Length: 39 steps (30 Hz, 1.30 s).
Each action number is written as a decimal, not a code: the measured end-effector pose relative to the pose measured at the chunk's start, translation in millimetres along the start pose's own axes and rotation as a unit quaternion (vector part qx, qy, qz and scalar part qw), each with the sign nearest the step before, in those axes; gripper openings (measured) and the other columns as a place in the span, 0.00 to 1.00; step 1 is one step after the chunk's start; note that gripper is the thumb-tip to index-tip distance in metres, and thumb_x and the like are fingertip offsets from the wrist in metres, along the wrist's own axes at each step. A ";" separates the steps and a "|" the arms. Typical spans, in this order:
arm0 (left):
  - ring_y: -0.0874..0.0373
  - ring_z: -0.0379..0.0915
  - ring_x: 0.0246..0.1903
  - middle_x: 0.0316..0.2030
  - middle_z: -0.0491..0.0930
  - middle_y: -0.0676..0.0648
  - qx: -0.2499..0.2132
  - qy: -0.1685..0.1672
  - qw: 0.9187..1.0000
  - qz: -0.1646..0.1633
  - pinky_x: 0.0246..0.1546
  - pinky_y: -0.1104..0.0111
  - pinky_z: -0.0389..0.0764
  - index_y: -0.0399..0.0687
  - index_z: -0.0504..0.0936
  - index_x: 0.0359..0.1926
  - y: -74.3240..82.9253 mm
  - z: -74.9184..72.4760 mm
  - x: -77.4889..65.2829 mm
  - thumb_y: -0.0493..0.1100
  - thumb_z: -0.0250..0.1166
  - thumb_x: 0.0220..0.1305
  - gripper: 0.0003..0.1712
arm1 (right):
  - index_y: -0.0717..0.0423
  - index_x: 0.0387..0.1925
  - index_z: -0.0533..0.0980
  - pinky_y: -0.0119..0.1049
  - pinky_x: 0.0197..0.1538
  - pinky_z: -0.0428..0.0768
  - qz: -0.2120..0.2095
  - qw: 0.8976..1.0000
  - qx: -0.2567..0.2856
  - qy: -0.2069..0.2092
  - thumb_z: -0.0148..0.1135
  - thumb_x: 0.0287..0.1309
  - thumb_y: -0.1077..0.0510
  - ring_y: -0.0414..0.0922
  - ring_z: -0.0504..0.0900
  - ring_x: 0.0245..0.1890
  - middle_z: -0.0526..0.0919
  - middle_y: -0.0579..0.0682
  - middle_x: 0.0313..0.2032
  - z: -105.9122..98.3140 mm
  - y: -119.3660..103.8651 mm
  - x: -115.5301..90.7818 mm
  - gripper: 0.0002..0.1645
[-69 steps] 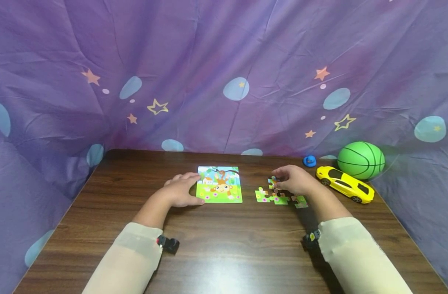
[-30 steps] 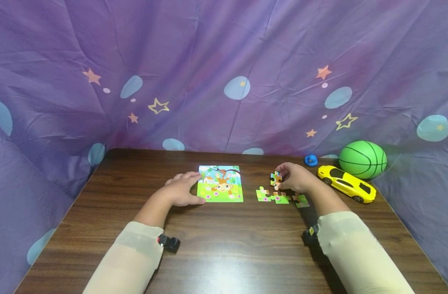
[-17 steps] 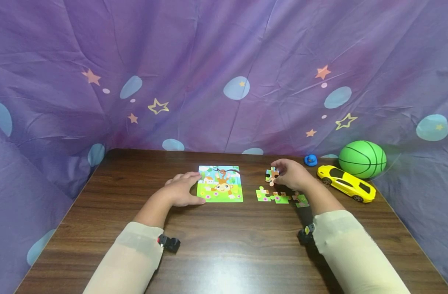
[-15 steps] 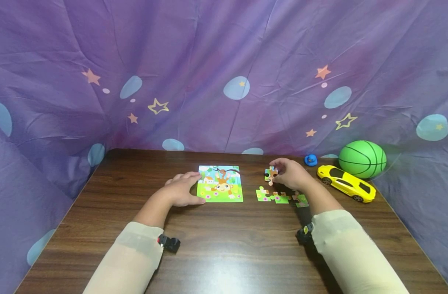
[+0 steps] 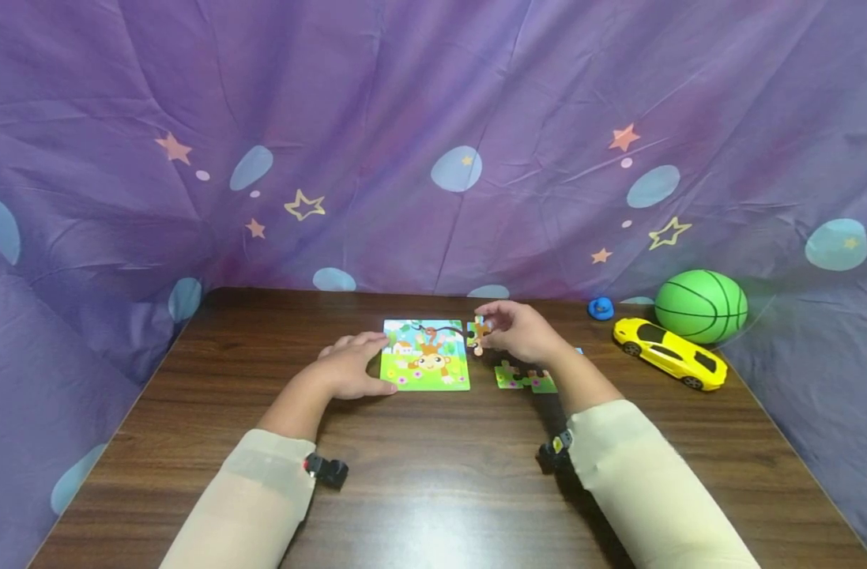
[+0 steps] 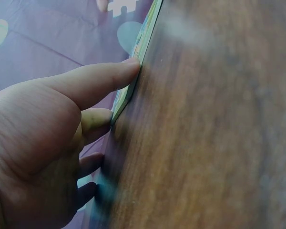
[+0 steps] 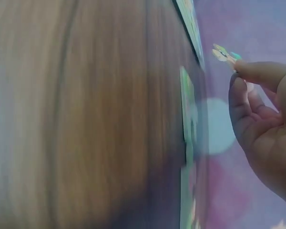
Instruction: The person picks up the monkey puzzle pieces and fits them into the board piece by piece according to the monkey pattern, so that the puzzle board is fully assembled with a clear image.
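A square picture board (image 5: 426,356) with a cartoon monkey lies flat on the table. My left hand (image 5: 351,367) rests at its left side, thumb near the lower left corner and fingertips at the left edge. The left wrist view shows the thumb (image 6: 102,78) and a fingertip touching the board's edge. Just beyond the board's right edge, my right hand (image 5: 522,332) pinches a jigsaw piece (image 5: 477,336) between thumb and fingers. In the right wrist view that piece (image 7: 223,53) is held up off the table.
Joined jigsaw pieces (image 5: 509,376) lie right of the board, partly hidden by the right forearm. Farther right are a yellow toy car (image 5: 668,352), a green ball (image 5: 701,307) and a small blue toy (image 5: 601,309). A purple curtain (image 5: 376,142) hangs behind the table.
My right hand has lifted the jigsaw piece from above the loose pieces and carried it left to the board's right edge. My left hand has stayed in place.
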<state>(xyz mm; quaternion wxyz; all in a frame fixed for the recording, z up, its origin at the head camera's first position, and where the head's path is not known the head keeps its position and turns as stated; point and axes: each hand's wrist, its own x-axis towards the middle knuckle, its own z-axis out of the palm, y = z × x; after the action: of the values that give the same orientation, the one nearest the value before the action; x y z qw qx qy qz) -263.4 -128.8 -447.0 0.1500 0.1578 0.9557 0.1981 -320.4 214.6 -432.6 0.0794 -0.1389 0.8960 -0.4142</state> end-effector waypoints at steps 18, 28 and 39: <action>0.38 0.50 0.84 0.86 0.54 0.49 0.001 0.002 1.000 0.003 0.80 0.33 0.56 0.55 0.60 0.85 0.0 -0.9 -0.2 0.68 0.72 0.63 0.56 | 0.55 0.62 0.82 0.32 0.43 0.84 0.012 0.997 0.058 -0.049 0.78 0.55 0.66 0.44 0.81 0.42 0.84 0.50 0.41 53.0 -32.2 20.6 0.32; 0.38 0.50 0.84 0.86 0.54 0.48 -0.001 0.000 1.000 -0.001 0.80 0.33 0.56 0.55 0.59 0.85 1.5 -2.2 -1.8 0.68 0.72 0.64 0.56 | 0.57 0.58 0.85 0.32 0.43 0.83 -0.001 0.999 -0.016 -0.049 0.79 0.52 0.65 0.44 0.83 0.42 0.87 0.52 0.42 66.0 -39.9 28.7 0.29; 0.38 0.49 0.84 0.86 0.54 0.49 -0.006 -0.001 1.000 0.005 0.80 0.33 0.55 0.55 0.60 0.85 0.4 -1.4 -0.4 0.68 0.72 0.63 0.56 | 0.57 0.56 0.86 0.40 0.56 0.85 -0.014 0.995 -0.077 -0.062 0.80 0.53 0.60 0.45 0.85 0.47 0.90 0.52 0.47 69.8 -46.5 29.9 0.26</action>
<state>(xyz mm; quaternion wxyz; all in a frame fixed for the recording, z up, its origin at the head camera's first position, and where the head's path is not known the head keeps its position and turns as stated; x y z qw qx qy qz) -263.4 -129.0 -445.6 0.1511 0.1623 0.9534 0.2047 -322.2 126.2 -442.8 0.1184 -0.1829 0.9165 -0.3354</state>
